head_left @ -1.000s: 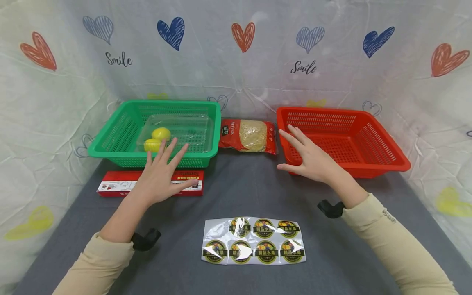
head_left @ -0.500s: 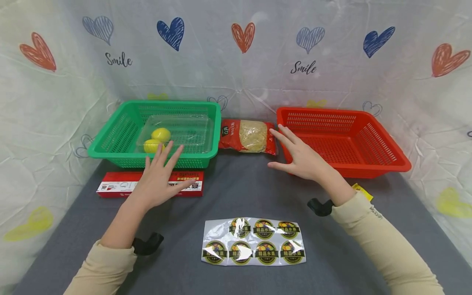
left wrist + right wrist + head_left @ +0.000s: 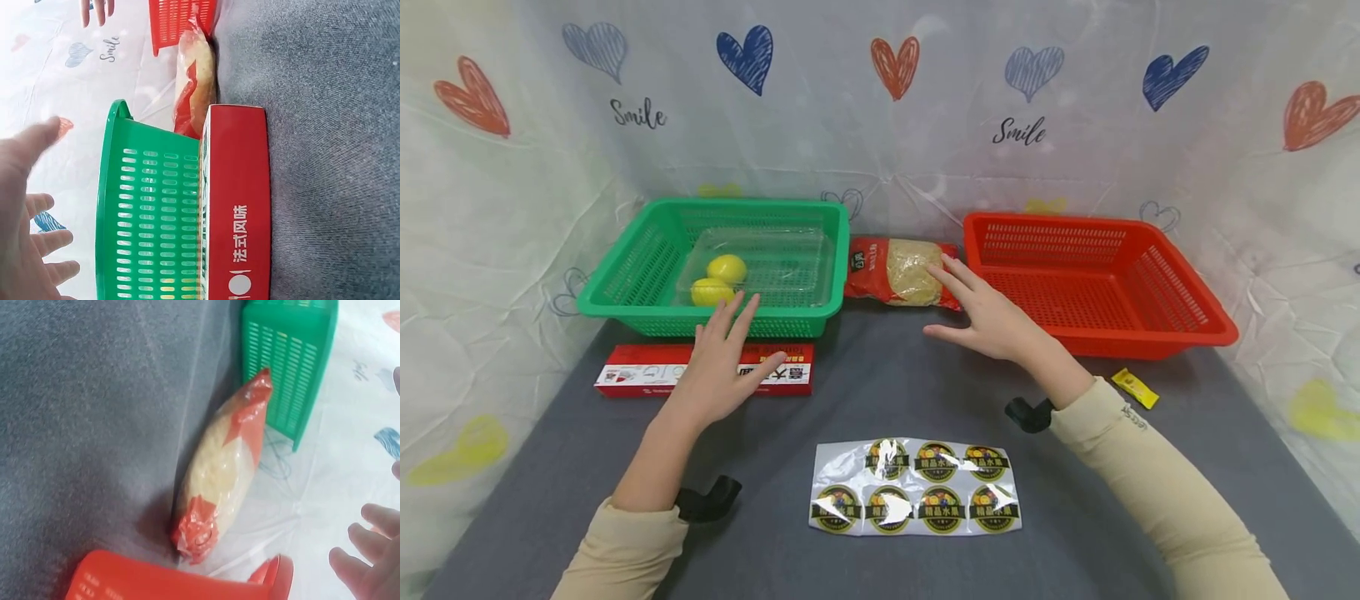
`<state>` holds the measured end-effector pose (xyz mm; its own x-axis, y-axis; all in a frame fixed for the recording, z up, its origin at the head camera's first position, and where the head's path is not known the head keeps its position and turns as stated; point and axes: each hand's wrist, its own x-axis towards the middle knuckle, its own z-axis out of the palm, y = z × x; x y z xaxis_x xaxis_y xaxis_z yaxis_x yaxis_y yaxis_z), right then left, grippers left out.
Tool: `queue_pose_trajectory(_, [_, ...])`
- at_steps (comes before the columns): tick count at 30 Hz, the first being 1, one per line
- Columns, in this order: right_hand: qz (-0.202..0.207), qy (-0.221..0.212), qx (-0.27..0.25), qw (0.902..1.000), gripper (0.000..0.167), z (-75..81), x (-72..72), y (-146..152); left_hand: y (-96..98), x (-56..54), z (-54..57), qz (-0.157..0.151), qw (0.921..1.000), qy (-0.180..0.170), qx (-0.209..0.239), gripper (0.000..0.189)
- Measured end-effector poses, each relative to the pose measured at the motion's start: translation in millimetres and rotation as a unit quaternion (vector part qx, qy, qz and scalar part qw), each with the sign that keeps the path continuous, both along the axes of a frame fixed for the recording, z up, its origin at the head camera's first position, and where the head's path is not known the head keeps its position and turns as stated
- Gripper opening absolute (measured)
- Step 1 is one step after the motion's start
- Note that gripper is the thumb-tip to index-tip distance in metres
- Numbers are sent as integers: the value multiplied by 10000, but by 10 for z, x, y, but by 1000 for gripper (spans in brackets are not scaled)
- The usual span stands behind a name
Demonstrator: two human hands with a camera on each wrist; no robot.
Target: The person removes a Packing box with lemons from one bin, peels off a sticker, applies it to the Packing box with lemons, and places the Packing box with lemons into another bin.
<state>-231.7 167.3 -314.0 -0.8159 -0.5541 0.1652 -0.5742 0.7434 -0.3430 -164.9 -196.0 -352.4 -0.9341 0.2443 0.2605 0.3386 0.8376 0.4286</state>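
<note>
My left hand (image 3: 715,371) hovers with spread fingers above the red and white box (image 3: 632,373), in front of the green basket (image 3: 625,310). In that basket lie two lemons (image 3: 727,268) and a clear plastic tray (image 3: 790,250). My right hand (image 3: 992,321) is also spread and holds nothing; it hangs in the air near the left end of the red basket (image 3: 1150,343). Beyond its fingertips sits a red bag with a clear window showing pale yellow contents (image 3: 913,275), between the baskets. The right wrist view shows the same bag (image 3: 215,475) apart from my fingers.
A sheet of round fruit stickers (image 3: 916,487) lies flat at the front middle of the grey table. A small yellow packet (image 3: 1135,388) is before the red basket. A white cloth with hearts (image 3: 925,117) hangs behind and at both sides.
My right hand has moved left, from the red basket's edge toward the bag, uncovering the yellow packet. My left hand has drawn slightly back, with its fingers a little closer together.
</note>
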Motion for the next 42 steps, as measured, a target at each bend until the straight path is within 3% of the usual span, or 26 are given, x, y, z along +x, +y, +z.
queue_pose_trajectory(13, [349, 17, 69, 9994, 84, -23, -117, -245, -67, 77, -101, -22, 9987, 97, 493, 77])
queue_pose_trajectory(23, [540, 69, 136, 9984, 82, 1, -173, -433, -88, 127, -154, 332, 9970, -49, 691, 78])
queue_pose_trajectory(31, [518, 4, 207, 9984, 81, 8, -218, -551, -100, 134, -195, 409, 9946, -67, 946, 72])
queue_pose_trajectory(42, [470, -62, 202, 9987, 75, 14, -294, -747, -111, 114, -252, 545, 9872, -372, 1451, 63])
